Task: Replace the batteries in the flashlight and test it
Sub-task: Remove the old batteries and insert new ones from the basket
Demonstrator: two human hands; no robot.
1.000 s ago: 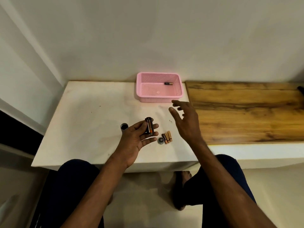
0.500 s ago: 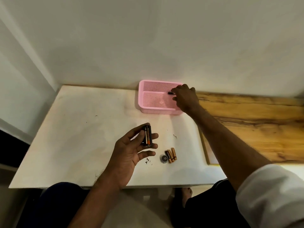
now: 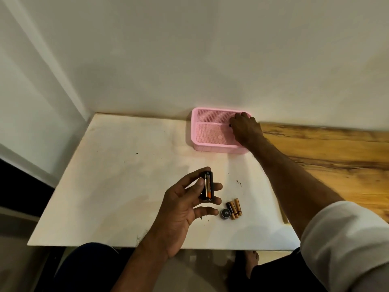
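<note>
Head view: left hand grips a black battery holder (one orange-and-black cell seated in it) above the white counter. Right hand reaches into the pink basket, fingers curled on something small and dark. Three loose batteries lie beside a black cap.

Pale matt smooth bench top, scuffed with dark flecks. At 1 o'clock, pink perforated plastic basket, slightly glossy. At 3 o'clock, varnished brown wooden board, grain visible. Near centre, black plastic battery holder; beside it, three copper-toned glossy cylindrical batteries. White cloth sleeve, matt.
</note>
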